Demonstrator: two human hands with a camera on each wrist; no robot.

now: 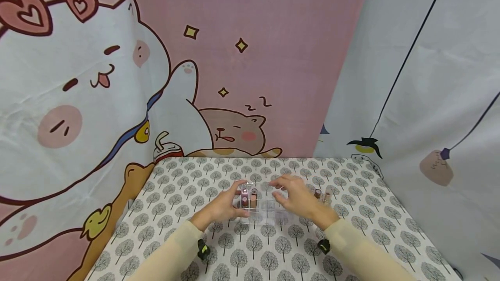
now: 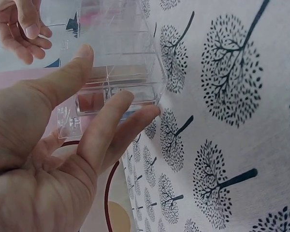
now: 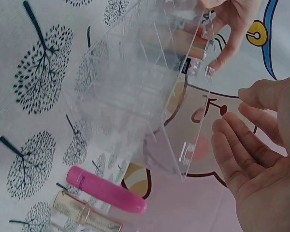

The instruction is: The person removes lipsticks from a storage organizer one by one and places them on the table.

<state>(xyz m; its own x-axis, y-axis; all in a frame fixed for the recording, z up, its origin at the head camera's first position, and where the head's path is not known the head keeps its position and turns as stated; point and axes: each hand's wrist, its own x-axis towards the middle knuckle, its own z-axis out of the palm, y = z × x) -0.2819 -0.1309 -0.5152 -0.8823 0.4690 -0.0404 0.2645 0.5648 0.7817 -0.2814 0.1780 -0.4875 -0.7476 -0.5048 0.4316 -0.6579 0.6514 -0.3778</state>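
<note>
A clear plastic cosmetics organizer (image 1: 270,206) with divided compartments is on the patterned cloth between my hands. My left hand (image 1: 223,205) grips its left end, thumb at one side and fingers spread to the other. Lipstick tubes stand in the left compartments; one peach-brown tube (image 1: 253,201) shows close to that hand, and a reddish-brown tube (image 2: 91,102) appears behind the fingers in the left wrist view. My right hand (image 1: 297,196) is at the right side, fingers loosely bent, holding nothing. In the right wrist view, a gap separates its fingertips (image 3: 219,126) from the organizer's edge.
Right of the organizer, partly behind my right hand, are a dark-topped tube (image 1: 317,193) and a gold-toned lipstick (image 1: 327,197). The right wrist view shows a bright pink tube (image 3: 106,190) beside a gold lipstick case (image 3: 82,212). Printed cloth (image 1: 297,77) hangs behind the table.
</note>
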